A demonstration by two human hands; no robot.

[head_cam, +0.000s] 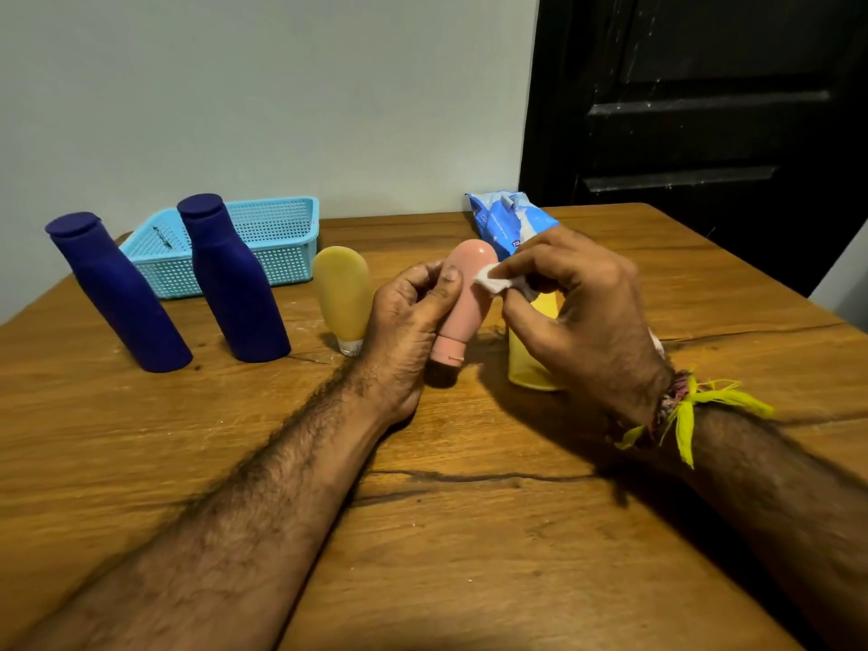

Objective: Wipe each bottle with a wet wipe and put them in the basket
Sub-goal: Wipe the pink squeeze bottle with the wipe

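My left hand (413, 321) grips a pink bottle (469, 293), cap down, just above the table. My right hand (577, 312) pinches a white wet wipe (493, 280) against the bottle's upper right side. Two dark blue bottles (117, 293) (235, 279) stand at the left. A pale yellow squeeze bottle (343, 298) stands on its cap beside my left hand. Another yellow bottle (530, 359) stands mostly hidden behind my right hand. The light blue mesh basket (291, 246) sits at the back left with no bottle in it.
A blue and white wet wipe pack (507, 218) lies at the table's back edge, behind my right hand. The wooden table (469, 533) meets a pale wall at the back. A dark door (704, 110) stands at the right. A yellow thread is tied on my right wrist.
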